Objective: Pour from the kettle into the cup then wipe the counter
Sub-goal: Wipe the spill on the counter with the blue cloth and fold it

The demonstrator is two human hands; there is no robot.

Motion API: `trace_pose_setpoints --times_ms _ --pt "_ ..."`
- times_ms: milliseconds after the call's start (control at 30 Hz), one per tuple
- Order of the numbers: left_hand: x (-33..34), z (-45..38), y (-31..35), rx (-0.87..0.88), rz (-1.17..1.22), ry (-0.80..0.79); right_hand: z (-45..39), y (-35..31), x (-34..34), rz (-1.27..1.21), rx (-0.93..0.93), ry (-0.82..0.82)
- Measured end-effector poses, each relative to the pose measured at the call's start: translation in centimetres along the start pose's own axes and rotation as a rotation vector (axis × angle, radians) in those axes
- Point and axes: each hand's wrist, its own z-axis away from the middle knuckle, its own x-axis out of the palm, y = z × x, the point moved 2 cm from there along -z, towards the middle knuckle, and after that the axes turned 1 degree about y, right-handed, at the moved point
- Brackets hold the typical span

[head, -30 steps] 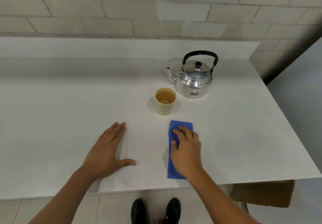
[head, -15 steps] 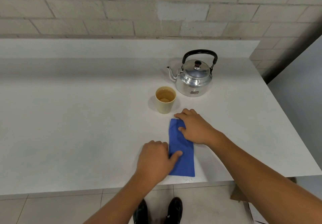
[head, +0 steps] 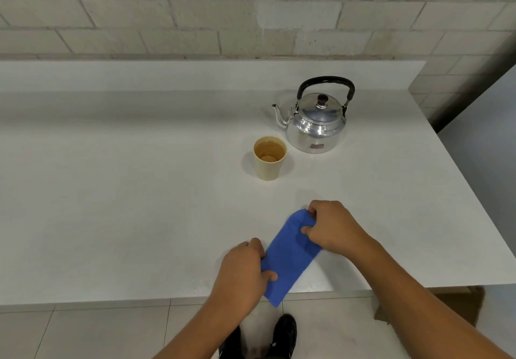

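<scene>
A folded blue cloth (head: 289, 261) lies at an angle on the white counter (head: 125, 205), its near end hanging past the front edge. My left hand (head: 241, 272) pinches the cloth's near left edge. My right hand (head: 332, 228) grips its far right end. A silver kettle (head: 317, 124) with a black handle stands upright at the back right, spout pointing left. A pale yellow cup (head: 269, 157) holding brownish liquid stands just left of and in front of the kettle. Both are apart from my hands.
A few water drops (head: 199, 286) glisten near the counter's front edge left of the cloth. The counter ends at the right in a drop beside a grey wall. A brick wall runs behind. A cardboard box (head: 458, 302) sits below the right front corner.
My left hand came off the bare counter and took hold of the cloth's near end. My right hand shifted to its far end, and the cloth has turned diagonal and slid toward the edge.
</scene>
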Motion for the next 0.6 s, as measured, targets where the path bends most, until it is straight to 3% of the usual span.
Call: trace_pose_setpoints --times_ms 400,600 --pt "-8.1 -0.4 -10.4 -0.131 -0.128 0.151 2.4 -6.9 6.5 -0.368 0.029 0.081" --pt "-12.8 -1.8 -14.1 -0.186 0.105 0.232 0.5 -12.0 7.2 -0.638 0.035 0.092"
